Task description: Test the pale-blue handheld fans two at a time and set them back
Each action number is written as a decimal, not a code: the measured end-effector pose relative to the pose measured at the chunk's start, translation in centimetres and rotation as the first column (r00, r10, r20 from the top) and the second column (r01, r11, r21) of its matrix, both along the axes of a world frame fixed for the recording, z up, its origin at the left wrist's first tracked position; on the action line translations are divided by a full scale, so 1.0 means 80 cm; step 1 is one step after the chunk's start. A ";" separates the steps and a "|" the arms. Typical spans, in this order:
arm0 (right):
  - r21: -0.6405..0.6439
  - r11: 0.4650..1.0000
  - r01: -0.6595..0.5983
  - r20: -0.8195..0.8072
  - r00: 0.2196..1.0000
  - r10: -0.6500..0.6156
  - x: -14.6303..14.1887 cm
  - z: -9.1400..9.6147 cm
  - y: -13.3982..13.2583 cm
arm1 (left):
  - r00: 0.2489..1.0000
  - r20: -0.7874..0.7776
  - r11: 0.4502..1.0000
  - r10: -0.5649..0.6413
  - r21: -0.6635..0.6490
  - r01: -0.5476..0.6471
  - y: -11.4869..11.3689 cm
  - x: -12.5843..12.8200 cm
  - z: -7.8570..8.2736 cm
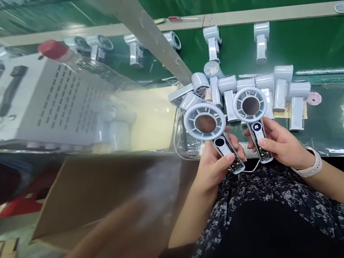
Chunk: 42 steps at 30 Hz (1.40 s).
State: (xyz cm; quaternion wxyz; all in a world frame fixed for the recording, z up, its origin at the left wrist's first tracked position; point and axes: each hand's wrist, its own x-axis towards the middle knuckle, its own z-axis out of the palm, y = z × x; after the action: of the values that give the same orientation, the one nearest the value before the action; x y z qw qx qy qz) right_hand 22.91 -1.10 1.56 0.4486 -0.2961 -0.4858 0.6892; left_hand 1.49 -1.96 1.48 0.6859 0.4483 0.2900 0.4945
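My left hand [213,162] is closed around the handle of a pale grey-blue handheld fan [191,125], thumb on the lower handle. This fan's round dark display is blank, and a circuit board shows in the handle. My right hand [280,142], with a white band at the wrist, grips a second handheld fan [236,106] of the same kind. Its round display is lit with characters, and its handle also bares a circuit board. Both fans are tilted, ring heads away from me, held side by side above the bench edge. Parts of my fingers are hidden behind the handles.
Beyond my hands, several similar fan bodies [282,87] lie close together on the green bench [331,44]. Left of a slanted metal post [148,23] stand a vented metal box [63,101] and a blurred red-capped bottle [53,49]. Below is an open cardboard box [93,190].
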 end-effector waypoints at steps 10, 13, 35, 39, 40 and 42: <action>-0.059 0.998 0.021 -0.070 0.997 -0.025 -0.006 0.000 -0.006 | 0.999 0.036 0.999 0.036 0.016 -0.037 0.000 0.003 -0.005; -0.084 0.996 0.035 -0.062 0.997 -0.040 -0.003 0.000 -0.008 | 0.998 0.030 0.998 0.058 -0.012 -0.057 0.002 0.003 -0.008; -0.072 0.995 0.062 0.027 0.998 -0.060 -0.005 -0.011 -0.005 | 0.982 -0.045 0.983 0.181 0.020 -0.181 -0.001 0.000 -0.013; -0.119 0.987 0.103 0.008 0.995 -0.103 -0.005 -0.010 -0.001 | 0.985 -0.071 0.987 0.160 0.017 -0.159 0.001 -0.002 -0.017; -0.123 0.987 0.106 -0.001 0.994 -0.107 -0.005 -0.010 -0.001 | 0.987 -0.075 0.990 0.143 0.017 -0.142 0.001 -0.002 -0.018; -0.129 0.985 0.114 -0.003 0.993 -0.115 -0.005 -0.010 -0.002 | 0.989 -0.079 0.992 0.128 0.016 -0.127 0.002 0.000 -0.021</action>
State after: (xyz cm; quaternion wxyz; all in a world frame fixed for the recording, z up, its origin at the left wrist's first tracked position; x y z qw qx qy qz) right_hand 22.52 -1.28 0.73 0.4699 -0.3483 -0.4205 0.6936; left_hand 1.49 -1.84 -0.19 0.6382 0.4518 0.3427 0.5206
